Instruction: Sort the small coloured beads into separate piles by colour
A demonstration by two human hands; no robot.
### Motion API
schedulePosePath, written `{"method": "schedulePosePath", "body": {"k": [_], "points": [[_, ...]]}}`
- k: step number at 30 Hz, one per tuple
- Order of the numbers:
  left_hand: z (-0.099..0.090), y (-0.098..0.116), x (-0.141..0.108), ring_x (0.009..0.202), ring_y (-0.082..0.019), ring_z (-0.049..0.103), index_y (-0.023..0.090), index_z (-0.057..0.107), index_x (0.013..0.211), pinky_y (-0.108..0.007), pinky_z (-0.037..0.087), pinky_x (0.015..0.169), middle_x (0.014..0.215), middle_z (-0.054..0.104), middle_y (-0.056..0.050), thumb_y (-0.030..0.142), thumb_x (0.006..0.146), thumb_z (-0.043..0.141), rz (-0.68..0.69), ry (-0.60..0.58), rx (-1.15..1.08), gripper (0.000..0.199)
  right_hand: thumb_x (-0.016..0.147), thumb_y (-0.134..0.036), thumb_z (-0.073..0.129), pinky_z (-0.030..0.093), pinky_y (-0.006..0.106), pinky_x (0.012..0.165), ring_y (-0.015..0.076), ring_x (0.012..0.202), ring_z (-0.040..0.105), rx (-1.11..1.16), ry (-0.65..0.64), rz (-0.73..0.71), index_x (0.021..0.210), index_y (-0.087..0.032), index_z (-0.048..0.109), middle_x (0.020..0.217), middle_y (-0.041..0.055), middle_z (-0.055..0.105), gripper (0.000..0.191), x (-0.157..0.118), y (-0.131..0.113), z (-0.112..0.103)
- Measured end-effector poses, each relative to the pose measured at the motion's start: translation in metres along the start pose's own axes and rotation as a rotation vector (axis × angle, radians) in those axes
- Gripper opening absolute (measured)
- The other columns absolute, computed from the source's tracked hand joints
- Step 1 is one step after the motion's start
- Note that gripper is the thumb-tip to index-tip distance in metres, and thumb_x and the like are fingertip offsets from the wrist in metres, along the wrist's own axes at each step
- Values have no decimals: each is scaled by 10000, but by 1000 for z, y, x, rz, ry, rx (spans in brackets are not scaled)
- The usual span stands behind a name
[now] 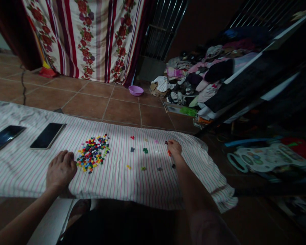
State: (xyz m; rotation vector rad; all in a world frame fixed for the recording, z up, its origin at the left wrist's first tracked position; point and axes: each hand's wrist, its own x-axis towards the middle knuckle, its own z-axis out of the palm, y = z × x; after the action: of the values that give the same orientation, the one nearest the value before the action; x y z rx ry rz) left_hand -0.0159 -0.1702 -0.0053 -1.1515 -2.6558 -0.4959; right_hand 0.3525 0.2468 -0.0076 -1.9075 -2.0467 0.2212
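A large pile of small multicoloured pieces (93,153) lies on the striped cloth (117,183). Beside its left edge my left hand (61,168) rests on the cloth, its fingers curled; whether anything is under them is hidden. Small single-colour groups are spread to the right of the pile, among them red (132,137), dark green (145,150), yellow (128,167) and black (173,166). My right hand (174,148) is at the right end of the upper row, fingertips pinched at a dark piece (166,142), just above an orange group (169,153).
Two phones lie on the cloth at the left, one (48,136) nearer the pile. Beyond the cloth, a purple basin (136,90) sits on the tiled floor. Heaped clothes (193,75) and a dark slanted frame are at the right.
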Motion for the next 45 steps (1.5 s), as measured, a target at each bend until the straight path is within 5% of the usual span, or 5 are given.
{"method": "schedulePosePath", "body": {"k": [11, 16, 27, 38, 45], "points": [[4, -1, 1, 1329, -348, 481, 108, 605, 1179, -506, 382, 1104, 1378, 554, -219, 266, 890, 405, -40, -7, 0, 386, 809, -196, 530, 467, 258, 705, 185, 752, 654, 65, 42, 1, 949, -193, 793, 802, 71, 740, 298, -8, -4, -6], [9, -4, 1, 1330, -328, 483, 131, 630, 1149, -484, 380, 1103, 1369, 572, -194, 260, 874, 437, -40, 18, -5, 360, 843, -200, 485, 470, 297, 787, 222, 859, 656, 70, 54, -93, 1064, -142, 762, 953, 126, 748, 359, -21, -22, -10], [13, -6, 1, 1302, -311, 504, 151, 639, 1131, -458, 391, 1078, 1340, 598, -168, 233, 891, 427, -16, 73, 11, 330, 837, -224, 461, 478, 358, 912, 240, 956, 633, 289, 31, -480, 960, -187, 748, 988, 106, 732, 315, -92, -99, 4], [15, -7, 1, 1315, -309, 493, 147, 636, 1123, -464, 359, 1112, 1334, 595, -170, 225, 888, 427, -27, 77, -50, 324, 912, -245, 515, 521, 263, 748, 162, 784, 645, 508, -240, -780, 981, -211, 758, 913, 56, 685, 255, -188, -188, 40], [17, -7, 1, 1322, -314, 496, 146, 642, 1125, -469, 359, 1112, 1334, 603, -176, 219, 868, 458, -14, 91, -57, 324, 928, -163, 508, 519, 310, 926, 181, 979, 633, 428, -335, -946, 1104, -253, 759, 1027, 66, 657, 319, -223, -235, 57]]}}
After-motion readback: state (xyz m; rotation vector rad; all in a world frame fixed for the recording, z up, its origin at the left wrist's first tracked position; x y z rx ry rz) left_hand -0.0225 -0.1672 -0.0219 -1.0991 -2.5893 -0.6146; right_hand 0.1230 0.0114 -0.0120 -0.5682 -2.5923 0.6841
